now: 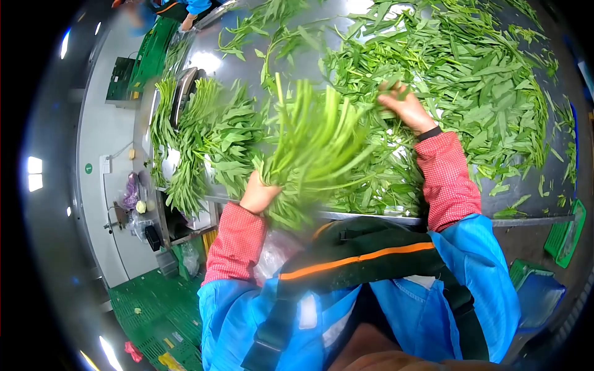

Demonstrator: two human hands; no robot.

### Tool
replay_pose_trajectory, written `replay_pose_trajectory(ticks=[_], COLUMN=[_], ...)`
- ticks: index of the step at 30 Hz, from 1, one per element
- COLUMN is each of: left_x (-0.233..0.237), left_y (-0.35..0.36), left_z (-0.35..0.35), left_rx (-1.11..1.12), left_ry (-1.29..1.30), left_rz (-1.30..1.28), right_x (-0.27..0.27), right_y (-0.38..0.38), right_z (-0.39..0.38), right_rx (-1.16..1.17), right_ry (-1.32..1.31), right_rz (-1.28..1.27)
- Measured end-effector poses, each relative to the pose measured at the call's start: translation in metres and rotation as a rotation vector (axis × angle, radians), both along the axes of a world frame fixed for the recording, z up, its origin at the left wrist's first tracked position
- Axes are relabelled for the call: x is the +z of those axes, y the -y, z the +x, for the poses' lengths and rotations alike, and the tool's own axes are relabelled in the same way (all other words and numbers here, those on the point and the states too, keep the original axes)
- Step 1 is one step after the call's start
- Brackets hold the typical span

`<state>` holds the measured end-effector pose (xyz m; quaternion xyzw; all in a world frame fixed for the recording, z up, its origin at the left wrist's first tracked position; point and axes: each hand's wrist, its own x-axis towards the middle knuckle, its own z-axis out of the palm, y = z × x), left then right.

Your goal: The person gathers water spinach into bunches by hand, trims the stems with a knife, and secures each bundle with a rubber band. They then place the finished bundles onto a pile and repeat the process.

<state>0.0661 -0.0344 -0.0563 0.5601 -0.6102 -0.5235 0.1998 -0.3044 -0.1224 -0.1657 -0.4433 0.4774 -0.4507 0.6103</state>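
Note:
A thick bunch of water spinach [315, 133], blurred by motion, is gripped in my left hand [258, 193]. Its pale stems fan upward and to the right, while leaves hang below the fist. Farther right, my right hand [405, 110] is over the loose greens with its fingers curled. Bits of green show at those fingertips, though exactly how much they hold is hard to see. Beneath and beyond this hand spreads a large heap of loose water spinach [489, 93]. Left of my left hand, sorted bunches [232, 127] lie along the table's side.
The metal table [247, 71] has its front edge close to my body. A dark-topped device, perhaps a scale [184, 96], stands among the bunches. Green crates [154, 309] are at lower left, and a green basket [566, 235] is at right. Another person's hand [189, 23] shows at the top.

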Motion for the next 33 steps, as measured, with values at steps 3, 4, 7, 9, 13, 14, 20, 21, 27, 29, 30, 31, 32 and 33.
replay_pose_trajectory(ticks=[3, 4, 7, 9, 13, 14, 20, 21, 27, 29, 30, 31, 32, 33], left_x=[-0.013, -0.014, -0.02, -0.019, -0.031, -0.02, -0.029, -0.029, -0.024, -0.032, -0.033, -0.034, -0.036, -0.034], left_y=[0.003, 0.0, -0.005, -0.013, -0.024, -0.025, -0.031, -0.033, -0.052, -0.055, -0.054, -0.054, -0.052, -0.049], left_z=[-0.005, -0.009, 0.002, 0.01, 0.03, 0.019, -0.003, -0.003, 0.01, 0.025, 0.029, 0.032, 0.033, 0.029], left_rx=[0.04, 0.047, 0.114, 0.182, 0.343, 0.356, 0.325, 0.336, 0.354, 0.373, 0.38, 0.387, 0.374, 0.348], left_ry=[-0.107, -0.159, -0.21, -0.265, -0.453, -0.538, -0.456, -0.479, -0.412, -0.484, -0.513, -0.541, -0.563, -0.538], left_rz=[0.087, 0.07, 0.239, 0.277, 0.547, 0.599, 0.496, 0.494, 0.613, 0.645, 0.683, 0.724, 0.716, 0.713], right_x=[0.018, 0.013, 0.043, 0.059, 0.073, 0.071, 0.079, 0.049, 0.038, 0.028, 0.04, 0.05, 0.053, 0.066], right_y=[-0.011, -0.01, -0.003, 0.0, -0.017, -0.021, -0.043, -0.035, 0.007, -0.001, -0.011, -0.023, -0.029, -0.038], right_z=[0.034, 0.053, 0.037, 0.005, -0.004, 0.008, 0.097, 0.108, 0.009, -0.009, -0.007, 0.007, 0.011, 0.034], right_rx=[0.27, 0.239, 0.058, -0.307, -0.119, 0.075, 0.163, -0.064, -0.409, -0.335, -0.256, -0.231, 0.045, 0.119], right_ry=[0.086, -0.035, 0.123, 0.181, 0.094, 0.11, -0.461, -0.421, 0.042, 0.259, 0.148, 0.179, 0.087, 0.022], right_rz=[-0.186, -0.323, -0.105, 0.118, 0.071, 0.049, -0.364, -0.542, 0.058, 0.081, 0.114, 0.116, 0.136, 0.083])
